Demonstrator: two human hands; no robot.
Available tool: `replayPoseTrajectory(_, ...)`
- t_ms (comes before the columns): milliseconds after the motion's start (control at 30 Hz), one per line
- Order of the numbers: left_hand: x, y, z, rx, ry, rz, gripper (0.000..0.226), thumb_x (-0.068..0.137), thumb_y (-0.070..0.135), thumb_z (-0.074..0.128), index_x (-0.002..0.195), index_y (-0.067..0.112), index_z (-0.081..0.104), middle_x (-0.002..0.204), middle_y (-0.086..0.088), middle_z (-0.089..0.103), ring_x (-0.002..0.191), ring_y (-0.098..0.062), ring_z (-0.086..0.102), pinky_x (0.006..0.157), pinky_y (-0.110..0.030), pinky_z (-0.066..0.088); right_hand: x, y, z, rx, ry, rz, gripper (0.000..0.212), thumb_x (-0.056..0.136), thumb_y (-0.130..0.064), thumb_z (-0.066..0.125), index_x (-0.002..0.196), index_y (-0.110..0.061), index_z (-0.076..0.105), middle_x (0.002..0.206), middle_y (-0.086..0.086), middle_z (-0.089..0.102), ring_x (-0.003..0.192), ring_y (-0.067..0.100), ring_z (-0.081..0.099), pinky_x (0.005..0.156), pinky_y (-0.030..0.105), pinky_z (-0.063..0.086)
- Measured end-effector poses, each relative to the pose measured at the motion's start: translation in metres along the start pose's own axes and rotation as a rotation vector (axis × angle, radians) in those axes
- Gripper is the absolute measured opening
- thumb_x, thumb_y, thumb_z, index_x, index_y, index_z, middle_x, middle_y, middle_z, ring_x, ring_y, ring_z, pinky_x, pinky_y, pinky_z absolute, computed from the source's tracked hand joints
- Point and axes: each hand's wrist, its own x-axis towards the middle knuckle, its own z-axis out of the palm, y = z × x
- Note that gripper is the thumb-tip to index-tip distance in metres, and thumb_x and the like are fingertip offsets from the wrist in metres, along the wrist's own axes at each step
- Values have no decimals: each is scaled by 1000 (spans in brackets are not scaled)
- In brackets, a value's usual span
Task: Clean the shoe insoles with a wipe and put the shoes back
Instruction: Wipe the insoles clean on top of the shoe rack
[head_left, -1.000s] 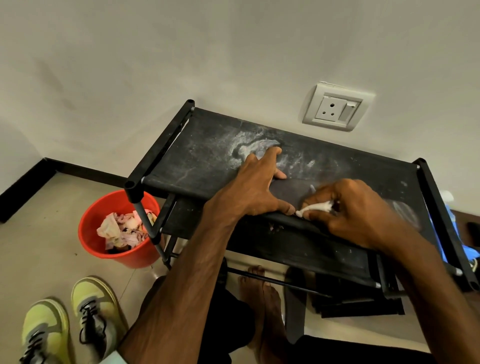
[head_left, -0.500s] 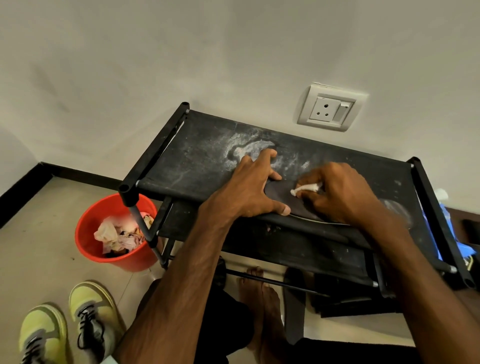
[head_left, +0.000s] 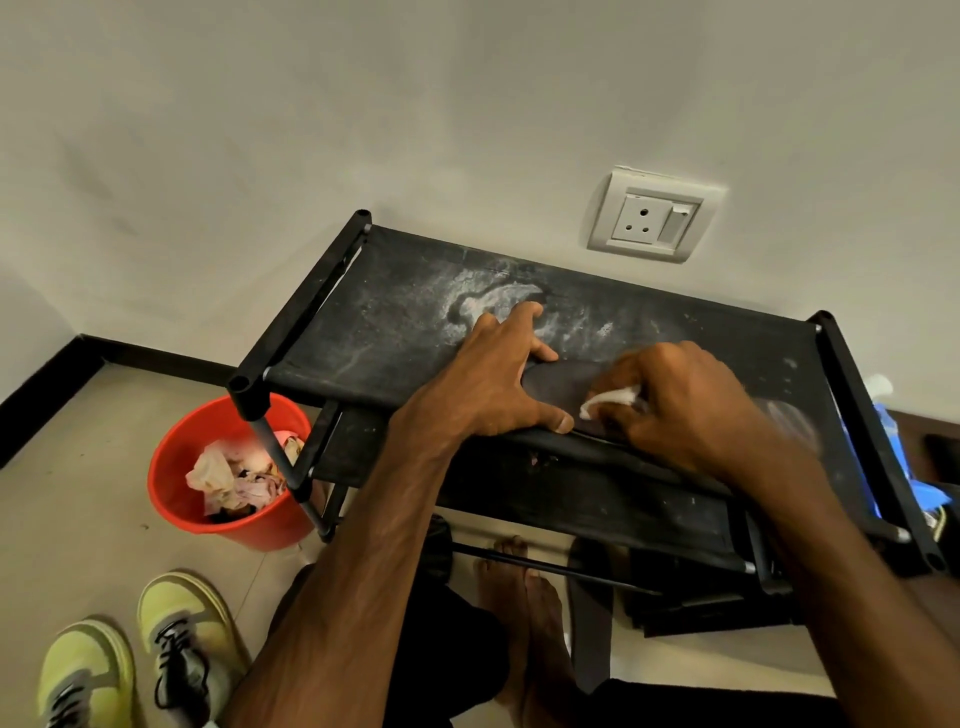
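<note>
Now my splayed left hand (head_left: 493, 384) pins the dark flat insole (head_left: 558, 382) atop the black fabric rack (head_left: 395, 332) so my right hand (head_left: 685, 410), clamping a crumpled white wipe (head_left: 613, 399), can scrub.

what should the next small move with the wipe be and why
Probably one stroke of the wipe rightward along the insole, away from the left hand. The right hand pinches the wipe close by the left thumb, at the insole's pinned end, and the left hand presses the insole flat on the shoe rack, so it should stay put under the stroke.
</note>
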Motion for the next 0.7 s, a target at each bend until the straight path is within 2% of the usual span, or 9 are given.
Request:
replayPoseTrajectory(200, 0, -4, -1, -36, -7, 0, 114, 67, 43, 91, 154, 25, 20, 130, 20, 61, 143, -12, 25, 109, -36, 28, 29, -9, 15, -56, 170, 24, 20, 87, -37, 75, 106, -41, 78, 103, -4, 77, 96, 24, 69, 80, 42, 59)
replayPoseTrajectory(333, -1, -3, -2, -34, -16, 9, 111, 66, 46, 91, 153, 28, 23, 130, 23, 59, 140, -12, 27, 112, -45, 32, 26, 0, 20, 24, 286, 31, 17, 87, -39, 73, 103, -40, 79, 101, -6, 76, 95, 23, 68, 77, 44, 58)
replayPoseTrajectory(467, -1, -3, -2, 1, -19, 38, 107, 68, 48, 88, 152, 29, 25, 132, 21, 57, 135, -14, 29, 109, -40, 35, 15, 16, 17, 140, 389, 54, 11, 87, -38, 74, 96, -35, 80, 94, -8, 75, 89, 18, 68, 74, 42, 58)
replayPoseTrajectory(700, 1, 18, 11, 92, 31, 124, 108, 62, 66, 84, 150, 28, 34, 141, 9, 45, 131, -14, 29, 106, -35, 36, 6, 25, 9, 326, 392, 82, 12, 87, -26, 78, 97, -30, 81, 90, -11, 78, 81, 5, 70, 77, 31, 60)
